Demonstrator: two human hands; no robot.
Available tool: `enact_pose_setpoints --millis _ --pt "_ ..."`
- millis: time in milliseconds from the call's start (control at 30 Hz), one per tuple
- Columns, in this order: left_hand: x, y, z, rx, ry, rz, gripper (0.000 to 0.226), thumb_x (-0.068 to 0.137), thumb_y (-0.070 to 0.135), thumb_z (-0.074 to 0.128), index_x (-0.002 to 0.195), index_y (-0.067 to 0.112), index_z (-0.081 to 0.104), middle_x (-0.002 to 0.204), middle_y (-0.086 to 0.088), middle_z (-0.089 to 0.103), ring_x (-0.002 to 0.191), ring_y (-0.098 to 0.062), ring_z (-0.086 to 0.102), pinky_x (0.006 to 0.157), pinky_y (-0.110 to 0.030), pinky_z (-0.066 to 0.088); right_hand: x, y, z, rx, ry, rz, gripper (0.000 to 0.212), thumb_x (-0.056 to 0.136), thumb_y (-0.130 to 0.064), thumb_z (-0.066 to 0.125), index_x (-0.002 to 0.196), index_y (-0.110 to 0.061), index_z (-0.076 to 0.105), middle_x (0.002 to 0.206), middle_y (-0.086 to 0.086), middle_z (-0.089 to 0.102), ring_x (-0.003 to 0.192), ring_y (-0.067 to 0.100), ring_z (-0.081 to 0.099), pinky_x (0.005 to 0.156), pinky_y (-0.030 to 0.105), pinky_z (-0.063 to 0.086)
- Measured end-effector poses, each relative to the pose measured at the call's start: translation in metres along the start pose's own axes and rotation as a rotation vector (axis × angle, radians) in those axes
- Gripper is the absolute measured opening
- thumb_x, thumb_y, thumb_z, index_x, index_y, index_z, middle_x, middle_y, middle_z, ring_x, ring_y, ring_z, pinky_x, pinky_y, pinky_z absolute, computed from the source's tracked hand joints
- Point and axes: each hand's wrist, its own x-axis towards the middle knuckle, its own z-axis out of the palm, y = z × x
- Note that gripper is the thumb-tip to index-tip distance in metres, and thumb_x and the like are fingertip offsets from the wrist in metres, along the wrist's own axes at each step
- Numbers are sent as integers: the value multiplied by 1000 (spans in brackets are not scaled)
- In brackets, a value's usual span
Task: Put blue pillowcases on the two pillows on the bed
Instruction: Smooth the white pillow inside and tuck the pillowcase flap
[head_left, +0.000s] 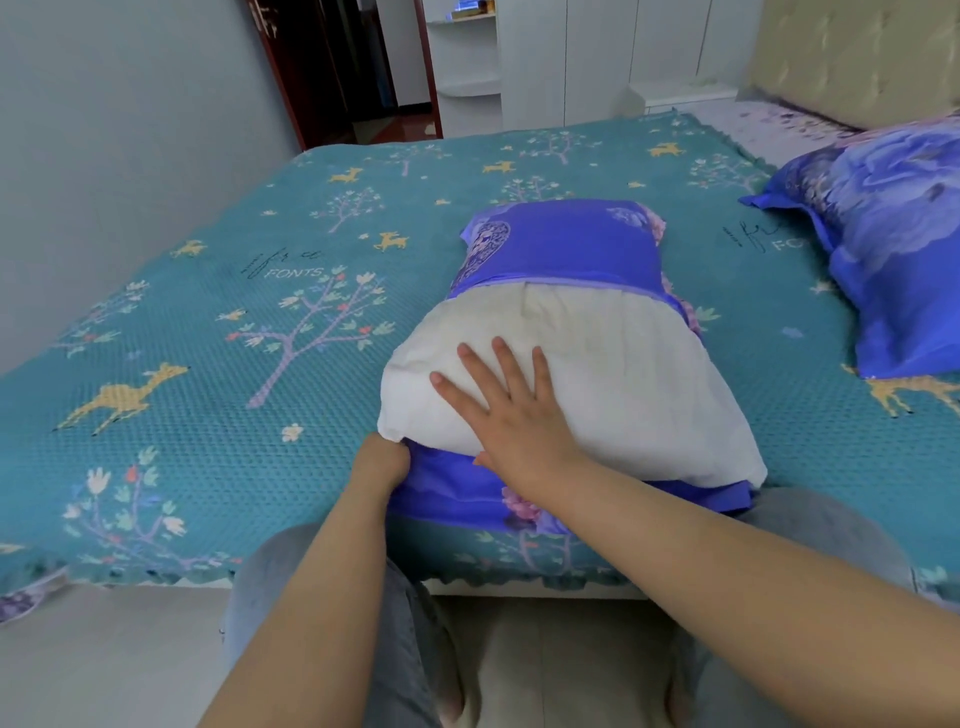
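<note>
Head view: right hand (511, 415) lies flat, fingers (480, 382) spread apart, on white pillow (597, 374). Beyond fingertips, blue pillowcase (561, 247) covers pillow's far half. Left hand (379, 462) pinched on pillowcase edge under pillow's near-left corner. 2nd pillow (893, 239), already cased, far right on bed (208, 312).

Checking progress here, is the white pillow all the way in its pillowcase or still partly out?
Partly out. The pillowcase covers only the far end; the pillow near end lies bare.
</note>
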Motion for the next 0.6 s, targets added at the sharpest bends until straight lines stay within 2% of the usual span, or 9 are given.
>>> enact_pose_setpoints --millis 100,167,234,334,400,434,500,567,601 --pt "-12 3 -29 -77 -43 119 36 101 23 37 116 -1 59 122 -19 58 108 -25 55 88 -29 40 13 12 6 -2 27 67 71 73 -21 56 141 -32 40 146 1 41 128 32 46 104 55 25" --pt "-19 -3 -46 65 -90 218 35 100 29 38 99 3 61 111 -16 62 98 -23 55 82 -27 36 21 26 10 20 0 99 60 71 -24 64 130 -29 54 138 -2 52 118 28 56 99 50 36" --pt "-20 -14 -53 227 -161 222 33 99 33 40 97 7 60 112 -14 61 102 -24 55 87 -28 37 22 33 14 66 -51 23 68 61 -25 77 126 -28 58 136 -3 54 117 27 56 98 51 39" --pt "-10 -21 -51 378 -163 192 25 98 30 45 92 10 59 115 -15 61 105 -29 56 85 -30 37 9 23 16 155 -278 -116 80 78 -36 65 146 -33 24 157 -5 17 143 25 20 112 50 10" --pt "-6 -11 -50 340 69 218 22 96 29 47 94 11 59 114 -17 59 104 -34 55 86 -36 41 1 19 8 204 -380 -148 90 79 -56 58 149 -35 5 159 -5 -3 145 24 0 114 50 0" --pt "-6 -4 -51 269 233 260 22 95 29 49 101 11 60 114 -16 57 104 -36 54 88 -40 42 -1 19 -1 266 -425 -152 92 78 -65 54 148 -36 3 159 -6 -5 145 23 -4 115 50 -1" --pt "-6 22 -48 147 460 479 26 92 31 54 110 13 61 114 -11 57 106 -34 54 91 -40 42 6 27 -22 496 -487 -120 78 81 -67 48 146 -36 19 158 -6 10 145 21 8 116 45 8" --pt "-5 55 -41 139 427 708 38 91 41 50 116 15 59 121 -7 58 114 -29 51 98 -37 38 21 42 -42 749 -362 64 44 93 -55 40 127 -31 53 139 -2 50 129 21 43 106 37 32" --pt "3 74 -34 190 363 792 47 90 48 44 121 15 57 125 -6 56 118 -28 48 102 -37 35 31 54 -46 791 -196 210 38 96 -48 36 114 -26 61 122 1 62 114 23 54 96 36 41"
